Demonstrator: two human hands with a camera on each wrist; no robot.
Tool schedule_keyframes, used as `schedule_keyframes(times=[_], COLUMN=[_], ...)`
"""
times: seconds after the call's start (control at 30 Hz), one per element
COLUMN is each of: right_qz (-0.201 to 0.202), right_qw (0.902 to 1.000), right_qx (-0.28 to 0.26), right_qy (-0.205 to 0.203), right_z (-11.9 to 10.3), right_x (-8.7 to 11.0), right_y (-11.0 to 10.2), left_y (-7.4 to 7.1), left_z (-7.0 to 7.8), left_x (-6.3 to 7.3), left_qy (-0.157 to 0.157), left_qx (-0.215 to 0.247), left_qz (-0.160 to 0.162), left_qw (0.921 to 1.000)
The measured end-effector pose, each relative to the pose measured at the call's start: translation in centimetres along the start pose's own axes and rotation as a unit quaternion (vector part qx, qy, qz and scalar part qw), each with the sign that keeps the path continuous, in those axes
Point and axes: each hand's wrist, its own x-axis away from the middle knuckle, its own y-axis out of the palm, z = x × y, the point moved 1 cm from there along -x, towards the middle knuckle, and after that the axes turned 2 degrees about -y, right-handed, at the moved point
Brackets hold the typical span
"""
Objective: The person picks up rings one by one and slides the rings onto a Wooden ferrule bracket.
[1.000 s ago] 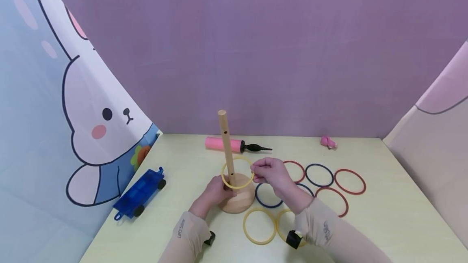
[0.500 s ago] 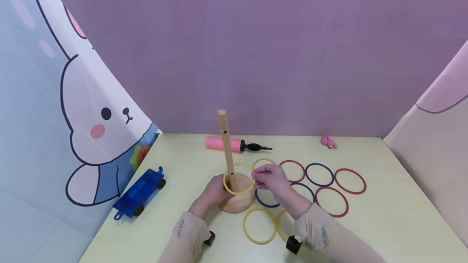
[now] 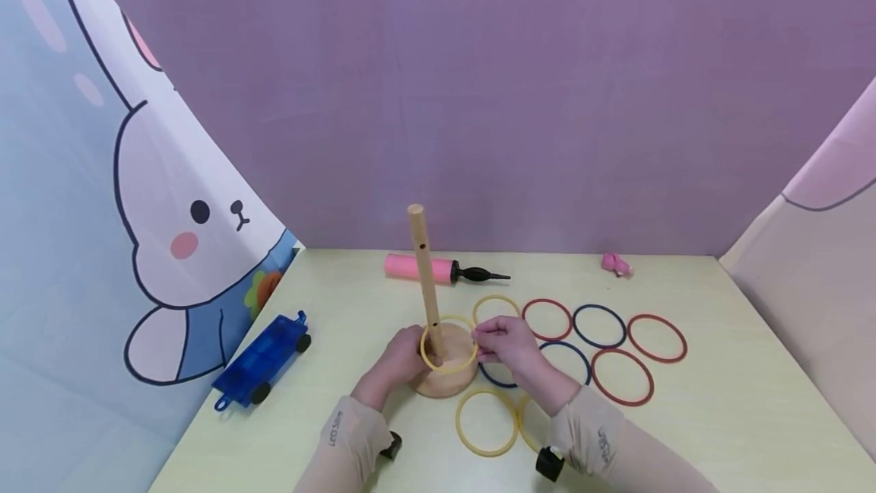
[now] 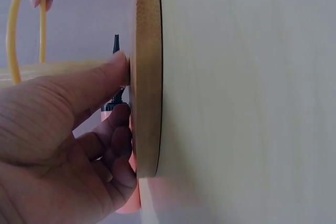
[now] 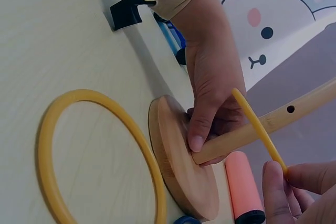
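Observation:
A wooden post stands upright on a round wooden base. At its foot, my left hand grips the post between thumb and fingers, low against the base; the left wrist view shows the thumb there. My right hand pinches a yellow ring at its right side. That ring encircles the post and hangs above the base, partly in front of my left hand. In the right wrist view the pinched ring crosses the post edge-on.
Flat on the table lie more yellow rings, red rings and blue rings, right of the base. Behind the post is a pink hand pump. A blue toy wagon sits left; a small pink toy lies far right.
My right hand has lowered the yellow ring along the post, nearer to the base. The left hand keeps its place at the post's foot.

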Motion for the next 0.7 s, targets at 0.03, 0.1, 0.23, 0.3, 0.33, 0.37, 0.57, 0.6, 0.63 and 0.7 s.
schedule_keyframes(times=[0.03,0.1,0.23,0.3,0.33,0.37,0.57,0.6,0.63,0.7], right_qz=[0.001,0.003,0.008,0.009,0.009,0.010,0.008,0.007,0.005,-0.001], right_qw=[1.0000,1.0000,0.9999,0.9999,0.9999,0.9998,0.9997,0.9997,0.9996,0.9995], right_qx=[0.002,0.005,0.009,0.009,0.010,0.010,0.020,0.022,0.025,0.028], right_qy=[0.001,0.004,0.008,0.009,0.010,0.010,0.013,0.012,0.012,0.010], right_z=[0.1,0.3,0.6,0.7,0.8,0.8,1.3,1.4,1.4,1.6], right_x=[-0.1,-0.2,-0.3,-0.3,-0.3,-0.4,-0.6,-0.7,-0.7,-0.7], right_y=[0.0,0.0,0.1,0.1,0.1,0.1,0.2,0.2,0.3,0.4], left_y=[-0.1,-0.3,-0.8,-1.0,-1.2,-1.3,-1.8,-1.9,-1.9,-1.8], left_z=[0.1,0.1,0.2,0.3,0.3,0.3,0.4,0.4,0.4,0.4], left_x=[0.0,0.1,0.6,0.9,1.1,1.3,2.2,2.3,2.3,2.4], left_qy=[0.000,0.003,0.014,0.022,0.020,0.017,-0.038,-0.043,-0.046,-0.047], left_qx=[0.000,-0.004,-0.016,-0.024,-0.028,-0.037,-0.085,-0.091,-0.096,-0.104], left_qz=[-0.003,-0.008,-0.013,-0.019,-0.024,-0.031,-0.077,-0.080,-0.082,-0.083], left_qw=[1.0000,1.0000,0.9997,0.9993,0.9991,0.9987,0.9927,0.9917,0.9909,0.9901])
